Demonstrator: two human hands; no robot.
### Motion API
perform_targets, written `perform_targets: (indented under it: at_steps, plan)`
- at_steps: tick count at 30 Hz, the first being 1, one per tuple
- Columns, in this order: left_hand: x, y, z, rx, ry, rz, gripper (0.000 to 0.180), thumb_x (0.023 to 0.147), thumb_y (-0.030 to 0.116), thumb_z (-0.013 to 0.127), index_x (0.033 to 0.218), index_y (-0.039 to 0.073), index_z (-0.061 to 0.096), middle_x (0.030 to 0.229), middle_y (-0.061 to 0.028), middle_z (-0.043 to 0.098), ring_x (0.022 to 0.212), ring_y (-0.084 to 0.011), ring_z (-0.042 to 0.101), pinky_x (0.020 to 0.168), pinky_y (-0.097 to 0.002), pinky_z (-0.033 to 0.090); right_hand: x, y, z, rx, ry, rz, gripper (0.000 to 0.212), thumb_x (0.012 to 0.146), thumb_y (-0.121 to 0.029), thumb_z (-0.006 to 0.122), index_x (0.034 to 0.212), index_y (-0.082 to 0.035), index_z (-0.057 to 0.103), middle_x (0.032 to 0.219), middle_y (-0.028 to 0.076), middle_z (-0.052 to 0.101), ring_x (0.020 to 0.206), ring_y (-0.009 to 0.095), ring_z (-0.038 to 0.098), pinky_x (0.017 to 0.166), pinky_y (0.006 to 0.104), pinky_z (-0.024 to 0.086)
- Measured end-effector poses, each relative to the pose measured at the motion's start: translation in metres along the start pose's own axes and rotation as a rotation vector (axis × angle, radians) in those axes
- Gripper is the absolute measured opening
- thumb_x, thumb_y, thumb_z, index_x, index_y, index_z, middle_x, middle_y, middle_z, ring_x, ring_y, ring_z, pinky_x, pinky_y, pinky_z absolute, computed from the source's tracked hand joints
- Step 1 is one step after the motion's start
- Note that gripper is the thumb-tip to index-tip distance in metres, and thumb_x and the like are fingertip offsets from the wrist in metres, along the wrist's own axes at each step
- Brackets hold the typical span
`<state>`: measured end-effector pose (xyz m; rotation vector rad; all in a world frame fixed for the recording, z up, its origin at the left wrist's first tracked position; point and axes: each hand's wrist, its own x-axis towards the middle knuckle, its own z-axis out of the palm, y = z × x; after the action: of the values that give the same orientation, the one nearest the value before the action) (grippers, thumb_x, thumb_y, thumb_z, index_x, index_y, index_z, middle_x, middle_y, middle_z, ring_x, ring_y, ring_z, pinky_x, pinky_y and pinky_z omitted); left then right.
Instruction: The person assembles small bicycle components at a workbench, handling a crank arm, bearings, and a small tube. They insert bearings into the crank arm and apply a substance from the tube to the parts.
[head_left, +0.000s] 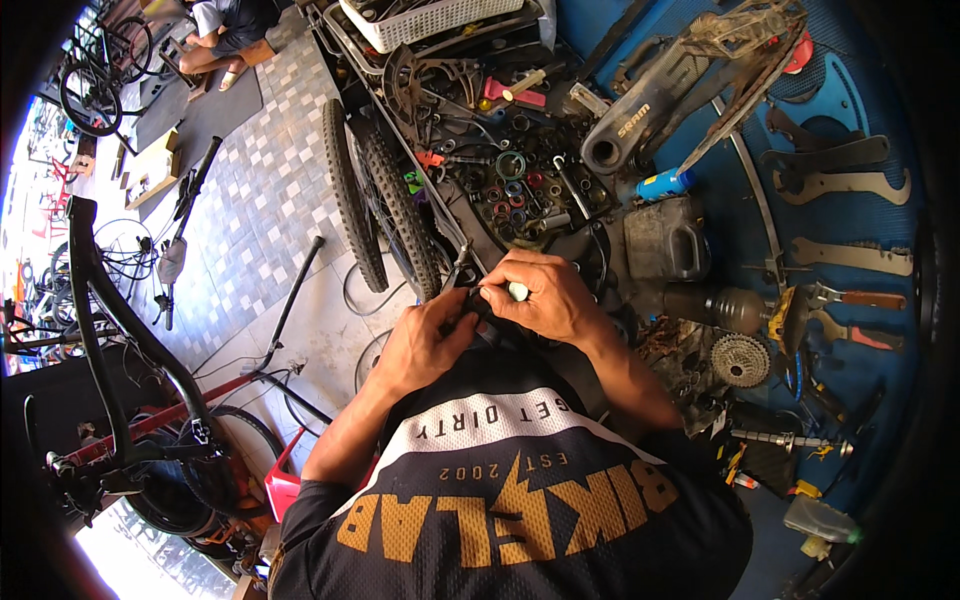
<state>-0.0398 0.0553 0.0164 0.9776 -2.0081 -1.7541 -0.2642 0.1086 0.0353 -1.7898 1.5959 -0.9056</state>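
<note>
Close together in front of my chest, both hands work at the edge of a cluttered bench. My left hand (432, 340) is closed, its fingers bent around a small dark part that I cannot make out. Just to its right, my right hand (545, 295) pinches a slim tool with a pale greenish-white end (518, 290) showing between the fingers. The tool's tip is hidden where the hands meet. Beyond them lie rings and small bike parts (510, 190) on a dark tray. Left of these stand knobby bicycle tires (395, 190).
To the right, wrenches (845, 185) hang on a blue panel (840, 220), near a crank arm (635, 115), a dark jug (668, 240) and a cassette (741, 360). A black bike frame (130, 320) stands at left. Another person (225, 40) sits far back on the tiled floor (250, 190).
</note>
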Motion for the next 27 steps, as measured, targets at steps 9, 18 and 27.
perform_targets:
  at_steps: [9, 18, 27]
  plan:
    - [-0.006, -0.017, 0.004, -0.193, 0.078, 0.047, 0.026, 0.105, 0.008, 0.064, 0.128, -0.004, 0.064, 0.091, -0.0116, 0.076, 0.079, -0.0183, 0.073, 0.072, -0.0334, 0.057, 0.001, 0.01, -0.008, 0.232, 0.183, 0.08, 0.026, 0.095, -0.026, 0.085, 0.094, -0.002, 0.076, 0.089, 0.007, 0.074, 0.08, 0.017, 0.07, 0.071, 0.0315, 0.053]
    - [-0.009, -0.039, -0.033, -0.583, 0.285, 0.085, 0.026, 0.112, 0.012, 0.055, 0.13, -0.005, 0.062, 0.098, -0.0106, 0.075, 0.083, -0.0149, 0.071, 0.077, -0.0286, 0.058, -0.017, 0.019, -0.006, 0.041, 0.106, 0.211, 0.017, 0.095, -0.019, 0.081, 0.101, -0.003, 0.077, 0.093, 0.008, 0.075, 0.085, 0.019, 0.073, 0.077, 0.0333, 0.056]
    - [-0.013, -0.046, -0.061, -0.667, 0.548, 0.086, 0.03, 0.111, 0.027, 0.063, 0.121, 0.0, 0.068, 0.082, -0.0065, 0.069, 0.064, -0.0144, 0.064, 0.061, -0.027, 0.052, -0.036, 0.021, 0.027, -0.016, -0.067, 0.138, 0.019, 0.094, -0.023, 0.082, 0.101, -0.006, 0.076, 0.088, 0.007, 0.073, 0.081, 0.025, 0.073, 0.072, 0.0369, 0.057]
